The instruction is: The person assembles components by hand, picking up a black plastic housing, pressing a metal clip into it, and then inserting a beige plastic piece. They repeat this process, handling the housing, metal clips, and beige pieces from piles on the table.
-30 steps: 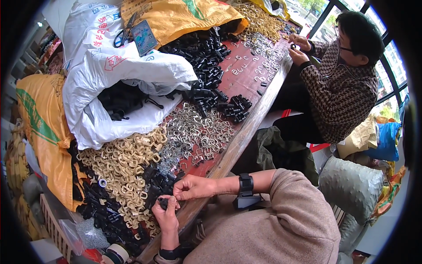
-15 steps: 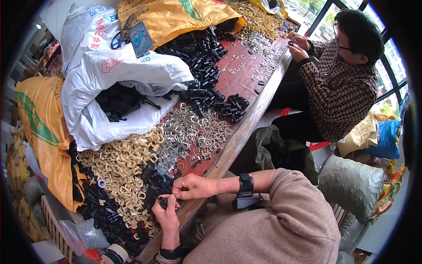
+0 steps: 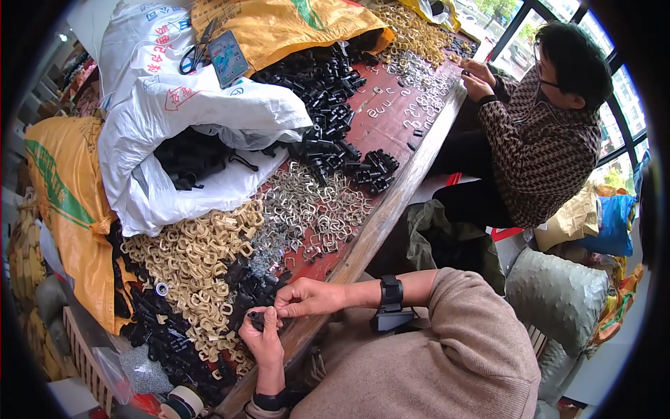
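From the two hands, 12 o'clock being the top of the view, the small black plastic fitting (image 3: 257,320) sits at the near lip of the counter (image 3: 380,136), upheld by the left hand (image 3: 263,339). The left grip is closed on it, thumb and fingers pinching it. The right hand (image 3: 307,298) meets it from about 2 o'clock, fingertips just beside the fitting; whether that grip is pinched on a tiny piece or merely resting there, I cannot tell.

At 10 o'clock lies a heap of tan plastic buckle loops (image 3: 188,279), at 12 o'clock small silvery hardware (image 3: 265,251), at 1 o'clock bent metal wire loops (image 3: 321,209) and, farther off, black cylindrical fittings (image 3: 328,119). A white woven sack (image 3: 209,105) gapes between 11 and 12. A co-worker (image 3: 544,146) sits at 2 o'clock.

The step in hand looks like close two-handed fingertip work on the fitting, perhaps seating or adjusting something. The next move seems to call for a steady left pinch and fine right-hand alignment.
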`<state>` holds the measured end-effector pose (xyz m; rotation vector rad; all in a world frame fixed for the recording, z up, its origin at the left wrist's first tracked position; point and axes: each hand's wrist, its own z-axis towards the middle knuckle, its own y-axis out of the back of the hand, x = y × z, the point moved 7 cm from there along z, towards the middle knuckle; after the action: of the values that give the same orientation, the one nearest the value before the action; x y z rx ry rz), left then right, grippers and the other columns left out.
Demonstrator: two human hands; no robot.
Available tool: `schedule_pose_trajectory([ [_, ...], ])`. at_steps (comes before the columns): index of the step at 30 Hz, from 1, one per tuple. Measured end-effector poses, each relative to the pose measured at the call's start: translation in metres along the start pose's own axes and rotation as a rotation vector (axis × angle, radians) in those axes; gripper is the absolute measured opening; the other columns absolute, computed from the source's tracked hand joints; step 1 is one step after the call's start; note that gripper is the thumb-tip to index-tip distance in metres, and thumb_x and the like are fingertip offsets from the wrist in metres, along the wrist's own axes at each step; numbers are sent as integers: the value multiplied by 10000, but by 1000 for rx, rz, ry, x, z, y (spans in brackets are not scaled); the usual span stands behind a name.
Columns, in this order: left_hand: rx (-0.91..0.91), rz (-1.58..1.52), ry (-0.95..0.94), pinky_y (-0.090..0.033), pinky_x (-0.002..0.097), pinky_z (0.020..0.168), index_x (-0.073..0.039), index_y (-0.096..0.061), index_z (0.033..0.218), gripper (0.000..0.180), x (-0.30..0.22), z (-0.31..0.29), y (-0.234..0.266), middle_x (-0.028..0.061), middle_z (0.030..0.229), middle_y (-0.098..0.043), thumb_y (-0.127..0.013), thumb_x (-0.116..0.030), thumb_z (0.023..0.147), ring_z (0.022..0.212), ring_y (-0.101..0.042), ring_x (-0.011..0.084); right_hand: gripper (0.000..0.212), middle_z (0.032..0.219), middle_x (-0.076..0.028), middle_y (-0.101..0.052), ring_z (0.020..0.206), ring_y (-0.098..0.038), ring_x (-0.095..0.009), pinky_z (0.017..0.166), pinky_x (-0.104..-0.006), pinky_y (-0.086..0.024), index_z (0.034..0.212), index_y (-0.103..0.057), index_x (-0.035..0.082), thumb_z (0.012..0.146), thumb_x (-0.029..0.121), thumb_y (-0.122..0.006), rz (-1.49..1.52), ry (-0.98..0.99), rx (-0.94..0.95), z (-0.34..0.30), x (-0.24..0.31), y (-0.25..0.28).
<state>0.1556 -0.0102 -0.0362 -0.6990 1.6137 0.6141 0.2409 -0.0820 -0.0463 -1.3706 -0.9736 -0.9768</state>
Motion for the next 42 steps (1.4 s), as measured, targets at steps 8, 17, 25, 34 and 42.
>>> schedule_pose_trajectory([
  [8,-5,-68,42,-352,179,470,-10,-513,712,138,0,-6,-3,8,572,-498,-581,-103,787,497,-447,65,223,740,-44,-549,722,-496,-95,643,-255,-402,799,-524,-12,849,204,-496,-73,192,-29,-3,17,-2],
  [17,-23,-102,55,-353,180,472,-8,-514,717,133,7,-6,1,7,570,-496,-582,-99,785,497,-445,65,198,680,-73,-500,680,-505,-171,613,-288,-399,747,-522,-14,811,174,-519,-261,248,-144,-3,23,-1],
  [25,-35,-30,33,-347,187,472,-1,-510,715,143,7,1,4,4,564,-484,-583,-100,787,496,-431,61,177,694,-85,-504,683,-515,-212,602,-310,-402,776,-522,-10,805,165,-520,-354,208,-164,3,19,6],
  [34,-5,57,-17,-351,185,475,3,-512,717,160,2,3,-1,3,563,-491,-586,-120,789,500,-440,60,128,660,-91,-512,621,-520,-177,579,-295,-411,741,-515,-7,776,113,-545,-441,244,-239,-3,32,10],
  [42,25,85,-28,-351,182,474,3,-517,724,156,-5,-4,-8,4,568,-498,-587,-121,787,499,-445,56,173,635,-8,-481,592,-440,-73,542,-239,-379,731,-512,2,810,152,-547,-145,140,-149,-8,15,11],
])
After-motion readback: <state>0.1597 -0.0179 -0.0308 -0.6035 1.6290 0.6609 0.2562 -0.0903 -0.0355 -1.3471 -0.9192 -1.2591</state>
